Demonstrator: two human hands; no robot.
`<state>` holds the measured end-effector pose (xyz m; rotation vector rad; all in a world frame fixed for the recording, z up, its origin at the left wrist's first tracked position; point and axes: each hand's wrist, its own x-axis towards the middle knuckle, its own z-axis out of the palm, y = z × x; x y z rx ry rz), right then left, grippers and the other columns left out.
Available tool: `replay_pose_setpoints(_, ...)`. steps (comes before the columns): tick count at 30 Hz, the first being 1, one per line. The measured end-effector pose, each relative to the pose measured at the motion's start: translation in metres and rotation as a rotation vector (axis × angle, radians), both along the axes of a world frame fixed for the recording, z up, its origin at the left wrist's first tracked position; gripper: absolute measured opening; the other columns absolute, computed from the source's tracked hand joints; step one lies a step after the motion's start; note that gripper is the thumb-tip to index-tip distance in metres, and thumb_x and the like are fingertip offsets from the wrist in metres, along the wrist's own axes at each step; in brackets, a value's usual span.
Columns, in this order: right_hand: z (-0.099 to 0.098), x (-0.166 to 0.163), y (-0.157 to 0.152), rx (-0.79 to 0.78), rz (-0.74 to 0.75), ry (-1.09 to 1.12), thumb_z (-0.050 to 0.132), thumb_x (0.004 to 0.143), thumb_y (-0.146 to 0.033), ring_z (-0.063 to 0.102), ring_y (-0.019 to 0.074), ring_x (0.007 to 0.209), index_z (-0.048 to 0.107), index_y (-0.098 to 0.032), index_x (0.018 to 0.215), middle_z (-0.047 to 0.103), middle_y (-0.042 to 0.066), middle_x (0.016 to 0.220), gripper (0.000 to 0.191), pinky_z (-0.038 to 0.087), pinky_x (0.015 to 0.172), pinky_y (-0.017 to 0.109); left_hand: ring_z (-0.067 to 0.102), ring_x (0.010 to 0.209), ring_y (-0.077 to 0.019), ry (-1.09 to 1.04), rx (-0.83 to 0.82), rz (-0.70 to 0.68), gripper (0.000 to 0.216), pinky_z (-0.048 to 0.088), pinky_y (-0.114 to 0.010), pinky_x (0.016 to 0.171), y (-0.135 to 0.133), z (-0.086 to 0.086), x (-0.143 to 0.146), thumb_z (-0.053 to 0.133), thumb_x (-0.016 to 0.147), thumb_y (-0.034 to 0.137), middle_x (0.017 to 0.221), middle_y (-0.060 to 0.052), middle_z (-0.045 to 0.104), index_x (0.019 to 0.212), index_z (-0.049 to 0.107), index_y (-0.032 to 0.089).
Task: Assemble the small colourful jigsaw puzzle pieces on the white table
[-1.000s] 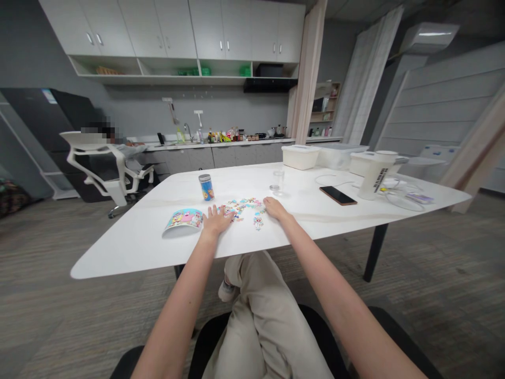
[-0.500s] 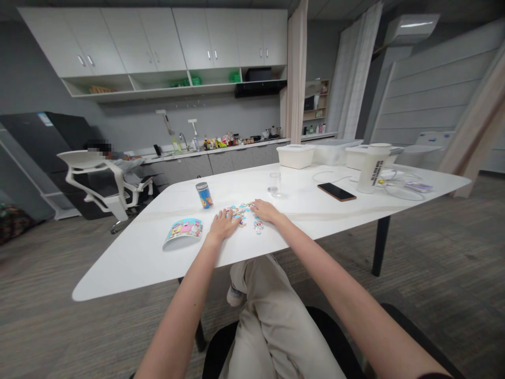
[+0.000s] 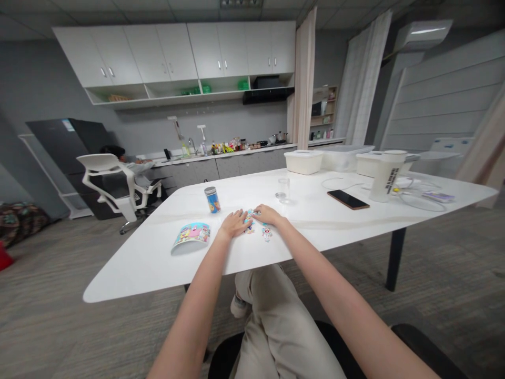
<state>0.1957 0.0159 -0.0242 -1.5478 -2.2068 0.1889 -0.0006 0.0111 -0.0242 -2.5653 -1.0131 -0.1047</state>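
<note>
On the white table, a small cluster of colourful jigsaw puzzle pieces lies between my two hands. My left hand rests palm down on the left side of the cluster, its fingers stretched out. From the right, my right hand touches the far edge of the pieces with its fingertips, fingers extended and partly hiding them. A few joined pieces showing a character sit just below my right hand. Left of my left hand lies a curved cartoon picture card.
Behind my left hand stands a blue cartoon canister with a metallic lid. A clear jar is farther back. To the right are a phone, a tall cup, cables and white bins. A person sits beyond the table.
My hands have come closer together around the pieces, covering more of the cluster. The camera view has tilted up and shifted a little left. The canister and card stay put.
</note>
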Motion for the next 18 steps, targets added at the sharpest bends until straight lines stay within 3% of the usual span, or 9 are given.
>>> replay_pose_setpoints(3, 0.000, 0.001, -0.002, 0.005, -0.029, 0.040, 0.059, 0.089, -0.037, 0.062, 0.0215, 0.113, 0.072, -0.016, 0.112, 0.068, 0.012, 0.121, 0.034, 0.043, 0.096, 0.024, 0.051, 0.126, -0.0295, 0.053, 0.035, -0.122, 0.031, 0.047, -0.049, 0.099, 0.006, -0.002, -0.003, 0.045, 0.096, 0.022, 0.133, -0.018, 0.057, 0.124, 0.057, 0.020)
replay_pose_setpoints(7, 0.001, 0.002, -0.008, 0.006, -0.061, 0.076, 0.061, 0.088, -0.031, 0.066, 0.0211, 0.105, 0.075, -0.016, 0.107, 0.072, 0.011, 0.113, 0.028, 0.046, 0.090, 0.024, 0.053, 0.125, -0.0289, 0.008, 0.033, -0.163, 0.029, 0.047, -0.048, 0.101, 0.009, -0.005, -0.005, 0.044, 0.097, 0.022, 0.128, -0.019, 0.060, 0.120, 0.059, 0.015)
replay_pose_setpoints(18, 0.000, 0.005, -0.013, 0.029, -0.086, 0.081, 0.056, 0.086, -0.017, 0.067, 0.0199, 0.104, 0.076, -0.018, 0.103, 0.074, 0.009, 0.109, 0.026, 0.046, 0.088, 0.023, 0.057, 0.121, -0.0234, -0.297, -0.109, -0.032, 0.036, 0.046, -0.039, 0.104, 0.009, -0.011, -0.005, 0.036, 0.098, 0.031, 0.125, -0.015, 0.063, 0.119, 0.061, 0.016)
